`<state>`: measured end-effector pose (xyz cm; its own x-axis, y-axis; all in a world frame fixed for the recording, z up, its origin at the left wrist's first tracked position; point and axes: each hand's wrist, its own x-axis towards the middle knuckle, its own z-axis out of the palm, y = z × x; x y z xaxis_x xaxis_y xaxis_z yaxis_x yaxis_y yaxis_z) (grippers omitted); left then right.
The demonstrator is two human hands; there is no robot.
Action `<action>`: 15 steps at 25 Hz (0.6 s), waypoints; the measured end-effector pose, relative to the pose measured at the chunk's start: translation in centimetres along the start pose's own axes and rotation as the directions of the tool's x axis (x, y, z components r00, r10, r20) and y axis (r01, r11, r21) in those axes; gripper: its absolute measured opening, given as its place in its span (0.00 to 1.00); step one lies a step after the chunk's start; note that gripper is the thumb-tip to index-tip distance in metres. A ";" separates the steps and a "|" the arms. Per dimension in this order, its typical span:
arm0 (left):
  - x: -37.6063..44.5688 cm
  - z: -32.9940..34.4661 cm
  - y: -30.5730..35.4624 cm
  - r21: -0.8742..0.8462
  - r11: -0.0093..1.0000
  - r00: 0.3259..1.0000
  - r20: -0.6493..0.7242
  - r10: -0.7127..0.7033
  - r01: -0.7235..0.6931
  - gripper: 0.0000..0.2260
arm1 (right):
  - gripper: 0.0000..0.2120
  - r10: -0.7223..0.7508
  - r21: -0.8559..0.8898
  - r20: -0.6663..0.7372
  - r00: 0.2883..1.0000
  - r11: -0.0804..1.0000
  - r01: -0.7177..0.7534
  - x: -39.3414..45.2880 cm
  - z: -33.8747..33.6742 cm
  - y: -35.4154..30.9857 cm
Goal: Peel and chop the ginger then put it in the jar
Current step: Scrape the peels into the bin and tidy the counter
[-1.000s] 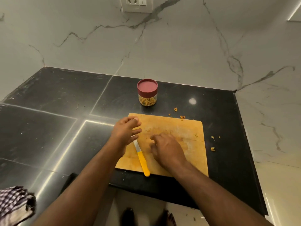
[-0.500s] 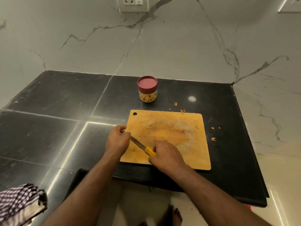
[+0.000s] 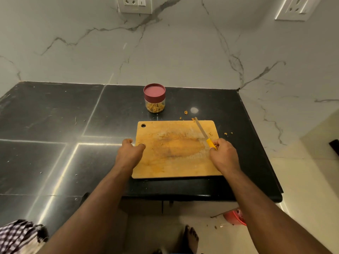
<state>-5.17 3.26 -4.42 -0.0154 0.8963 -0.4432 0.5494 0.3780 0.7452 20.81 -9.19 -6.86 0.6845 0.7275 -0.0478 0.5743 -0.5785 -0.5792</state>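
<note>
Jar (image 3: 154,98) behind board (image 3: 176,162); knife (image 3: 204,133) on board's right

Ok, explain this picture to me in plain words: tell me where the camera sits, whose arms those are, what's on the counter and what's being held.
The camera is worn on a person's head and looks forward and down, so the two bare arms reaching in from the bottom are that person's own. There is no machine here.

On the black counter lies a wooden cutting board stained yellowish in the middle. Behind it stands a small clear jar with a red lid on, chopped ginger inside. A few ginger scraps lie loose near the board's far right corner.

The left hand grips the board's left edge. The right hand holds a yellow-handled knife, blade pointing away over the board. A checked cloth shows at bottom left.
</note>
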 end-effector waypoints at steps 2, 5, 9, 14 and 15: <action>0.3 -0.5 0.4 -0.122 0.991 0.998 0.040 -0.058 0.062 0.23 | 0.08 0.003 0.033 -0.022 1.000 0.999 -0.003 0.2 -0.2 0.1; 0.1 -1.5 0.9 -0.405 0.888 0.962 0.241 -0.127 0.218 0.20 | 0.08 0.015 0.036 -0.029 0.999 0.999 -0.014 0.1 -0.5 0.2; -0.8 -1.8 -0.9 -0.534 0.790 0.877 0.480 -0.011 0.302 0.22 | 0.08 0.011 0.057 -0.027 1.000 0.998 -0.009 -0.5 -0.6 0.3; -2.1 -1.7 -2.6 -0.659 0.721 0.924 0.376 0.068 0.215 0.22 | 0.07 -0.058 0.101 -0.084 0.995 0.993 0.066 -3.0 -2.1 -0.4; -2.2 -1.7 -2.8 -0.666 0.718 0.930 0.361 0.070 0.204 0.21 | 0.06 -0.092 0.110 -0.108 0.990 0.988 0.104 -3.9 -2.7 -0.7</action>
<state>-8.13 0.62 -4.69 0.3262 0.7761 -0.5397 -0.1647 0.6088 0.7760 18.89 -12.63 -4.06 0.6731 0.7335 0.0944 0.5896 -0.4552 -0.6672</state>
